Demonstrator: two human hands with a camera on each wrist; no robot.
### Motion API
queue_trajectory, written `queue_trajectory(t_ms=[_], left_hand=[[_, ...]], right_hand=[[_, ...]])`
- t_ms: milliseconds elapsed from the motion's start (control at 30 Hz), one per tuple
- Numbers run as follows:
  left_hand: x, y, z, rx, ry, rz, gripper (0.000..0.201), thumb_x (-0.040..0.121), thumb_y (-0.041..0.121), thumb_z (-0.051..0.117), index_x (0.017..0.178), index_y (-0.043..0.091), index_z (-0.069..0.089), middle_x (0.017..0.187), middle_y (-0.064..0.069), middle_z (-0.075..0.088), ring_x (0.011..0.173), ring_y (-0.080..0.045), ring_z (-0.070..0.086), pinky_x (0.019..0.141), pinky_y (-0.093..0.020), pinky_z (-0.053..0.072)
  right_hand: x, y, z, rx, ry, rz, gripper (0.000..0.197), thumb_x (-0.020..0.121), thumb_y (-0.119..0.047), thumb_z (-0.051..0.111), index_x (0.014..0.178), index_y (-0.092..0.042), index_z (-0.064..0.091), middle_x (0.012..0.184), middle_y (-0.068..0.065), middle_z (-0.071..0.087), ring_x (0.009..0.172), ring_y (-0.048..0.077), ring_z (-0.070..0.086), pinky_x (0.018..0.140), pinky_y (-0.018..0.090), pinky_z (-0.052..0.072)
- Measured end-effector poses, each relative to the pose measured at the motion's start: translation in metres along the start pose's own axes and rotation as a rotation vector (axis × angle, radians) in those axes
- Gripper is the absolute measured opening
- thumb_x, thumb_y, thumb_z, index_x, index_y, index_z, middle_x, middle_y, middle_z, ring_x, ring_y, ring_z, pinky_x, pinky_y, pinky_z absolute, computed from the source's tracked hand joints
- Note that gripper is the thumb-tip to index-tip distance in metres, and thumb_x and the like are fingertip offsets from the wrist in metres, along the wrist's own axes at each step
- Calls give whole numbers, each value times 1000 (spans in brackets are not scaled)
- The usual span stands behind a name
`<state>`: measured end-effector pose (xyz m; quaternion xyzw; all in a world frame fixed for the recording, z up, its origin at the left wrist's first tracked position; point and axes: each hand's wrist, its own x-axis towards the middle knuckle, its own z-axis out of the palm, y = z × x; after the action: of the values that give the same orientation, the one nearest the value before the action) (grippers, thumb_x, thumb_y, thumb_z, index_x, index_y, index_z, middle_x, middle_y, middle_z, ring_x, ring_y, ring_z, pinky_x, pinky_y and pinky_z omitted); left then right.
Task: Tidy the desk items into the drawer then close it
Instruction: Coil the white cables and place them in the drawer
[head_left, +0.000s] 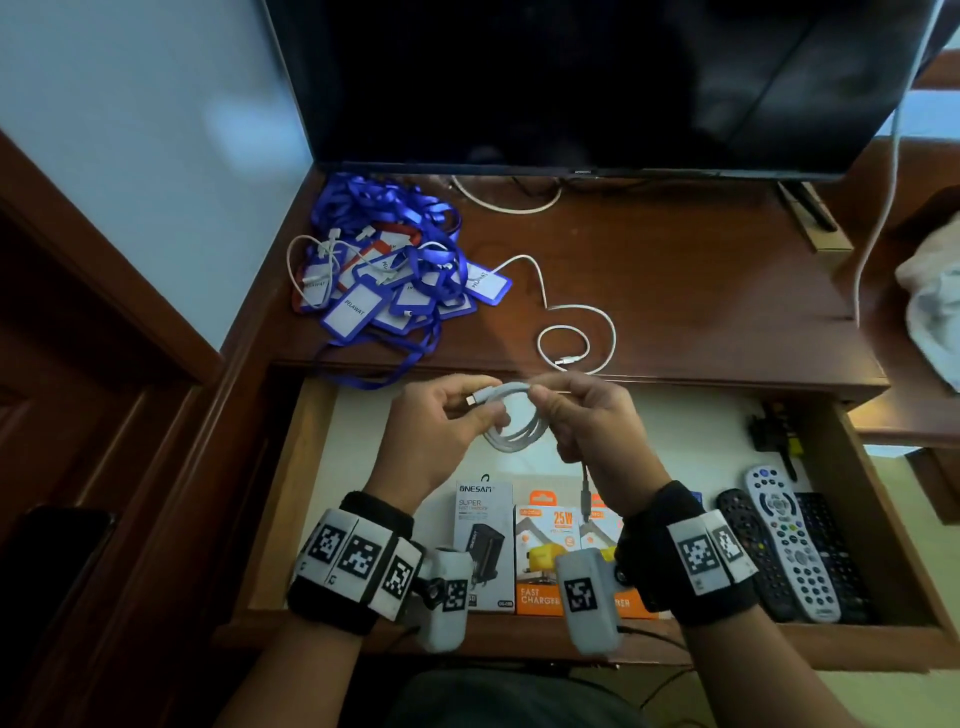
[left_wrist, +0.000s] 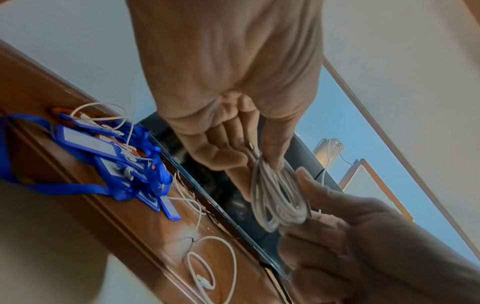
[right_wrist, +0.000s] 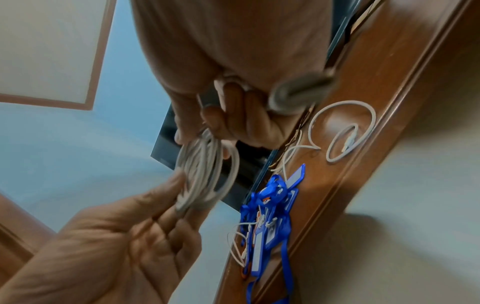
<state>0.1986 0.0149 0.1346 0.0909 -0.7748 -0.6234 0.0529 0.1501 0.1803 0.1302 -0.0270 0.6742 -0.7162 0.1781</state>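
Two hands are held up over the open drawer (head_left: 291, 499). A coiled white cable (head_left: 514, 421) is held between them, above the drawer and not yet inside it. One side of the coil is pinched by the fingers (head_left: 485, 413) of the left hand (head_left: 441, 436), with the plug end poking out near the thumb. The other side is pinched by the curled fingers (head_left: 550, 402) of the right hand (head_left: 597, 426). A loose end of the cable is seen hanging down below the right hand.

Three charger boxes (head_left: 545, 551) are laid flat at the front of the drawer, side by side. Some remote controls (head_left: 789, 551) are laid next to each other at the right side of the drawer.

On the counter (head_left: 675, 291) behind the drawer, a pile of blue lanyards with badge holders (head_left: 384, 270) is seen at the left. A few blue straps are draped over the counter's front edge. A second white cable (head_left: 571, 332) is left loose on the counter, just right of the pile. A dark screen (head_left: 571, 78) is stood at the back of the counter.
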Motion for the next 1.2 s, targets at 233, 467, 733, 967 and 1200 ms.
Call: queue_trajectory(t_ms=[233, 467, 733, 967, 1200], left_hand=[[-5, 2, -3, 78, -247, -106, 23, 82, 2, 71, 103, 8, 72, 72, -6, 73, 70, -12, 69, 76, -23, 55], [-8, 6, -1, -16, -188, -18, 23, 81, -4, 68, 100, 10, 72, 72, -7, 74, 72, -15, 69, 75, -24, 54], [-7, 0, 5, -43, 8, 15, 24, 83, -2, 68, 95, 18, 73, 74, -3, 74, 75, -17, 71, 80, -30, 56], [-7, -4, 9, 4, 140, 15, 29, 79, 0, 72, 88, 27, 71, 77, 16, 71, 76, 0, 69, 75, -15, 53], [-5, -18, 17, 209, 166, 43, 21, 82, 10, 72, 101, 18, 72, 85, 6, 71, 74, 4, 63, 72, -11, 48]], right_hand=[[-1, -7, -20, -111, -45, -143, 12, 83, 8, 63, 79, 0, 71, 47, -5, 47, 45, 9, 32, 45, 19, 27], [0, 8, -13, -235, 5, -212, 16, 77, 8, 68, 73, -7, 72, 71, -4, 67, 64, 7, 51, 62, 25, 43], [-1, 7, -2, -38, -26, -39, 19, 92, -7, 57, 88, 5, 71, 73, 13, 68, 66, 25, 60, 62, 36, 50], [-6, 1, 4, -124, -140, -100, 20, 78, -14, 73, 89, 3, 72, 83, 18, 71, 73, 26, 68, 71, 30, 56], [1, 10, 1, -48, -61, 24, 8, 72, 10, 69, 80, 10, 69, 74, 23, 67, 67, 27, 60, 68, 35, 49]])
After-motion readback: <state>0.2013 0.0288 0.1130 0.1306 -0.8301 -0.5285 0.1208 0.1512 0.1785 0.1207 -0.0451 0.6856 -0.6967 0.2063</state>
